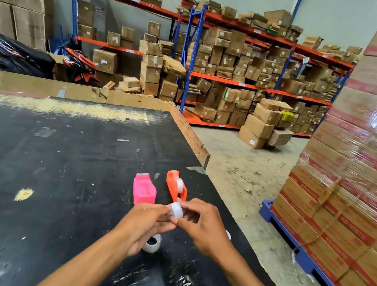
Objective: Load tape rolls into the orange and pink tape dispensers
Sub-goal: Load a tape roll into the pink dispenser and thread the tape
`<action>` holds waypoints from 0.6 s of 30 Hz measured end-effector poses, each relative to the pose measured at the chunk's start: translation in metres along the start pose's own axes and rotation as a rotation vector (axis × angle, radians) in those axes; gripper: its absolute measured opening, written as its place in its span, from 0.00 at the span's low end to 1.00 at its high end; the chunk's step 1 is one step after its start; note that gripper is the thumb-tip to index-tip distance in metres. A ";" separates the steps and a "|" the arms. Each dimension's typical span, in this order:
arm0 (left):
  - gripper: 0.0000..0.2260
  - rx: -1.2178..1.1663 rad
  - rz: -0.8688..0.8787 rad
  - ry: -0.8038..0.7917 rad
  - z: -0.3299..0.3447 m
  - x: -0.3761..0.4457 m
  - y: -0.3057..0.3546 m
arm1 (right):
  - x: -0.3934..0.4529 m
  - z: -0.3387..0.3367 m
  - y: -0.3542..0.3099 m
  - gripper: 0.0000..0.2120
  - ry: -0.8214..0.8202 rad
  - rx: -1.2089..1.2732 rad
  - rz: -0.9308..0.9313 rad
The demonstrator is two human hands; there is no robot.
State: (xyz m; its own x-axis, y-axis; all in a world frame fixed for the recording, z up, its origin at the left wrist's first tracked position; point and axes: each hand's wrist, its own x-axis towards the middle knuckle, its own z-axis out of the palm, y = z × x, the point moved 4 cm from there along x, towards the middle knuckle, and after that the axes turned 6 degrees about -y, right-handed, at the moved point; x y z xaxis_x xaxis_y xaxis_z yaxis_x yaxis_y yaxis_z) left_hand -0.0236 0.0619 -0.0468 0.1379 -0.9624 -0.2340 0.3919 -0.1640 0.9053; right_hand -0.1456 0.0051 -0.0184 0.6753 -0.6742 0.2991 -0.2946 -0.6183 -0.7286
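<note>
My left hand (144,224) covers part of a tape roll (152,244) on the table; another white piece (228,234) peeks from behind my right hand (204,230).

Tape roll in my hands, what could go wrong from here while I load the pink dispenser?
The tape roll is pinched only between the fingers of the left hand and right hand above the table; it could slip and roll.

The orange dispenser, which seems already loaded, sits near the table's right edge; a nudge might knock it off.

A spare roll lies under the left hand, easy to bump.
</note>
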 end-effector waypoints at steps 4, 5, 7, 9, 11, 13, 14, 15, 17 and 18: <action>0.10 -0.002 -0.007 -0.016 -0.005 -0.005 0.000 | 0.001 0.003 0.002 0.18 -0.052 0.017 0.022; 0.09 0.002 -0.003 -0.004 -0.008 -0.006 0.001 | 0.001 0.003 0.003 0.19 -0.043 0.010 0.025; 0.07 0.031 0.013 0.052 -0.017 -0.008 0.002 | 0.002 0.000 0.006 0.18 -0.048 -0.075 0.033; 0.06 0.061 0.035 0.107 -0.025 -0.010 0.002 | 0.001 -0.002 0.016 0.17 -0.163 -0.257 0.088; 0.06 0.069 0.047 0.125 -0.033 -0.013 0.002 | -0.004 0.001 0.026 0.18 -0.320 -0.413 0.198; 0.06 0.061 0.050 0.130 -0.038 -0.016 0.001 | -0.011 0.009 0.031 0.18 -0.412 -0.473 0.251; 0.06 0.058 0.050 0.131 -0.041 -0.018 0.001 | -0.013 0.012 0.032 0.18 -0.433 -0.475 0.259; 0.05 0.055 0.049 0.133 -0.043 -0.019 0.001 | -0.014 0.015 0.033 0.18 -0.449 -0.473 0.268; 0.05 0.047 0.050 0.133 -0.047 -0.022 0.000 | -0.011 0.016 0.031 0.18 -0.464 -0.476 0.292; 0.05 0.048 0.055 0.131 -0.048 -0.024 0.001 | -0.008 0.014 0.030 0.18 -0.456 -0.473 0.302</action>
State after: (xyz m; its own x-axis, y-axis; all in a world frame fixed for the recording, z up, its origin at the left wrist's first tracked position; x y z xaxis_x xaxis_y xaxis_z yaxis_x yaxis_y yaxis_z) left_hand 0.0171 0.0951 -0.0576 0.2770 -0.9342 -0.2247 0.3365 -0.1247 0.9334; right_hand -0.1504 -0.0020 -0.0512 0.7029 -0.6714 -0.2348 -0.7041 -0.6100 -0.3636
